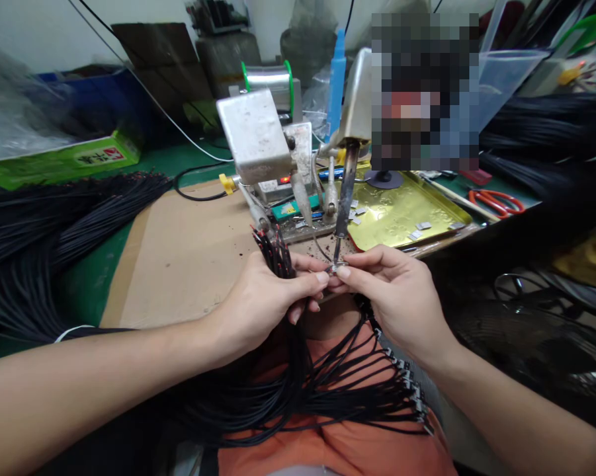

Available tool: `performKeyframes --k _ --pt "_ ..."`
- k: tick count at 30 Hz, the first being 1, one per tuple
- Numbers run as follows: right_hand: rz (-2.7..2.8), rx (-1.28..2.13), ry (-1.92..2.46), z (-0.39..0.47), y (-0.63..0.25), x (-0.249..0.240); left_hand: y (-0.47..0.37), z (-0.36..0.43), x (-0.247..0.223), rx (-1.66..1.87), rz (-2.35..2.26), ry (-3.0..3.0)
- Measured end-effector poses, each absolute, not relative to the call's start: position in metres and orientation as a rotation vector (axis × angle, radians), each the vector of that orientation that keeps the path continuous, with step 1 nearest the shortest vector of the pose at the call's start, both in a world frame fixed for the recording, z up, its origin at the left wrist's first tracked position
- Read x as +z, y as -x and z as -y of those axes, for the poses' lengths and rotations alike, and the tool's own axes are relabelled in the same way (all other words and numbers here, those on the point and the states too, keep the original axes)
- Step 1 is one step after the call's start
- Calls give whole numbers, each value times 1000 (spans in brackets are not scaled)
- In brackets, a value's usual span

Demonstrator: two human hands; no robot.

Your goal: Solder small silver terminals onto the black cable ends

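Note:
A bundle of thin black cables point(274, 251) with reddish wire ends is wrapped in my left hand point(278, 287). The thumb and finger of that hand also pinch one cable end. Meeting it, my right hand point(384, 281) pinches a small metal connector point(338, 265) between thumb and finger. From above, the tip of a soldering iron point(346, 192) reaches down to the connector; fingers partly hide the contact. A thin solder wire point(320, 246) comes in from a metal feeder nozzle point(302, 201). Cables with connectors on their ends point(411, 390) lie across my lap.
Cardboard point(178, 258) covers part of the green table. A yellow tray point(401, 205) holds several small metal pieces, with red-handled scissors point(499, 202) to its right. Behind stand a solder spool point(268, 86) and a blue bottle point(336, 86). More black cables point(79, 231) lie left.

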State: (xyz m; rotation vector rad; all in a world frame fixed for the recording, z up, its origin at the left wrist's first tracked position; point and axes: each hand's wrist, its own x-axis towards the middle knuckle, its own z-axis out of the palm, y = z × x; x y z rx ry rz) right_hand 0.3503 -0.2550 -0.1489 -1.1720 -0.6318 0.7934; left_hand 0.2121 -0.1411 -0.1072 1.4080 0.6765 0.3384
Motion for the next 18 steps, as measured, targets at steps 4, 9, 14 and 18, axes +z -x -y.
performKeyframes --k 4,9,14,18 --pt "623 784 1180 255 -350 -148 -212 141 -109 341 -658 -1380" --pt "622 792 1165 255 -350 -147 -212 141 -108 331 -638 -1373" --pt "629 796 1152 256 -350 -148 -212 141 -108 340 -629 -1368" --pt "625 797 1155 256 -350 -148 -211 141 -108 334 -622 -1391"
